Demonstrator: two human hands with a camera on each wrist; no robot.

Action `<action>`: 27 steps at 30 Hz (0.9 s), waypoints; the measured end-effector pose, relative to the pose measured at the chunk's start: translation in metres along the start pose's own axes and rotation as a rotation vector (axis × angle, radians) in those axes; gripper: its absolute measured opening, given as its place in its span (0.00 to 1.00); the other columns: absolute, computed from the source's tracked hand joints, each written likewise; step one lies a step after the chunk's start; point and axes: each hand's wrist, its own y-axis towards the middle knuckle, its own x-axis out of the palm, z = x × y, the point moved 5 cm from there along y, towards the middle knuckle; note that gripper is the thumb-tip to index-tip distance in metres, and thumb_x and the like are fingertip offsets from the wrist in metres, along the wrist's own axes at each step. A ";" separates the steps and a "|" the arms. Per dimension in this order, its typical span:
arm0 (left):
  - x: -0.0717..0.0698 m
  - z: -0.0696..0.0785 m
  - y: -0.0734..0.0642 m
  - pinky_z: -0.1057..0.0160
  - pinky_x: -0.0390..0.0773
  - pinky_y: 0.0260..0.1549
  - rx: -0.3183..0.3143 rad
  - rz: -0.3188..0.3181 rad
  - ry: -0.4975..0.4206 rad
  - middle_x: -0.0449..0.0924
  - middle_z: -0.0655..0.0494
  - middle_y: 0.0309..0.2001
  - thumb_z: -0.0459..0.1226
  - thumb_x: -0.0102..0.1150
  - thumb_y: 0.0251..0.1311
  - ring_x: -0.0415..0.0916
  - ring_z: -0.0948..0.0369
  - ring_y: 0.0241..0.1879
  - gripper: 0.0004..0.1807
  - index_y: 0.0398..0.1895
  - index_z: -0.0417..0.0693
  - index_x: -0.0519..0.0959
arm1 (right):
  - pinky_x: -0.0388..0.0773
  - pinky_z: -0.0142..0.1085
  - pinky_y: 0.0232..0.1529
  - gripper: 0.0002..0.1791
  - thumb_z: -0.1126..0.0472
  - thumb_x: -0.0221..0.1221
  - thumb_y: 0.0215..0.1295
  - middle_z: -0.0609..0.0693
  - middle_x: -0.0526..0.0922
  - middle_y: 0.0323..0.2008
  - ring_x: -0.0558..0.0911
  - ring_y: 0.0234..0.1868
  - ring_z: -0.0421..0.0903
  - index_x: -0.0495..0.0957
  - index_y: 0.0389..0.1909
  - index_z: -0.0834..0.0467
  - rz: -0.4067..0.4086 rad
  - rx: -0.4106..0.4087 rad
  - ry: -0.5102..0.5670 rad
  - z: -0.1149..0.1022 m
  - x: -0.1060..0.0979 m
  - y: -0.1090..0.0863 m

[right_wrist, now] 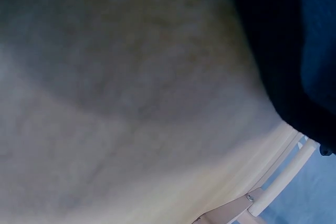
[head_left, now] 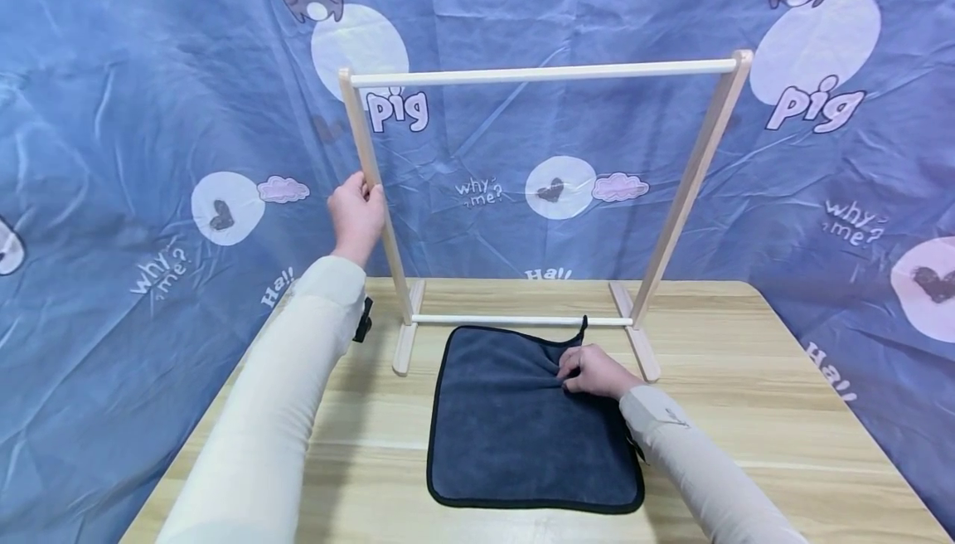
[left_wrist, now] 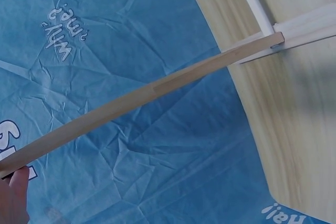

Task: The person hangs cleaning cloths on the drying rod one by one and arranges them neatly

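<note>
A wooden rack with two upright posts and a white top rail (head_left: 545, 74) stands on the table. My left hand (head_left: 358, 211) grips its left post (head_left: 361, 129) about midway up; in the left wrist view the thumb (left_wrist: 20, 184) lies against the wood. A dark grey cloth (head_left: 522, 444) with black edging is spread in front of the rack's lower rail (head_left: 515, 321). My right hand (head_left: 593, 371) pinches the cloth near its far right corner, which bunches and sticks up. In the right wrist view only the cloth's black edge (right_wrist: 273, 51) shows, and the hand is hidden.
The light wood table (head_left: 746, 411) carries the rack's two feet, the right foot (head_left: 643, 349) just beyond my right hand. A blue printed curtain (head_left: 477, 13) hangs close behind the rack and along both sides of the table.
</note>
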 end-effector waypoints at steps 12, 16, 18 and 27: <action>0.000 0.000 0.002 0.63 0.72 0.30 0.004 -0.003 0.017 0.77 0.47 0.27 0.34 0.49 0.59 0.73 0.55 0.31 0.10 0.38 0.40 0.78 | 0.76 0.32 0.37 0.06 0.69 0.64 0.38 0.47 0.81 0.28 0.78 0.32 0.40 0.85 0.21 0.57 0.055 0.027 0.008 -0.002 -0.003 0.000; -0.001 0.001 0.001 0.67 0.68 0.25 0.020 0.007 0.024 0.74 0.48 0.24 0.34 0.50 0.58 0.72 0.55 0.29 0.09 0.37 0.40 0.78 | 0.75 0.32 0.38 0.06 0.69 0.64 0.38 0.48 0.81 0.29 0.78 0.32 0.40 0.85 0.21 0.56 0.058 0.046 0.006 -0.003 -0.005 0.001; -0.002 0.001 0.001 0.68 0.66 0.23 0.025 0.007 0.024 0.73 0.49 0.23 0.34 0.50 0.58 0.71 0.56 0.28 0.09 0.36 0.40 0.78 | 0.75 0.32 0.38 0.06 0.69 0.64 0.38 0.48 0.81 0.29 0.78 0.32 0.40 0.85 0.21 0.56 0.063 0.049 0.001 -0.004 -0.006 0.001; -0.001 0.001 0.001 0.62 0.71 0.27 0.011 -0.008 0.017 0.73 0.47 0.24 0.35 0.49 0.59 0.72 0.55 0.30 0.09 0.37 0.40 0.77 | 0.75 0.31 0.36 0.06 0.69 0.64 0.36 0.49 0.81 0.28 0.77 0.31 0.40 0.84 0.20 0.57 0.152 0.042 0.001 -0.007 -0.011 0.000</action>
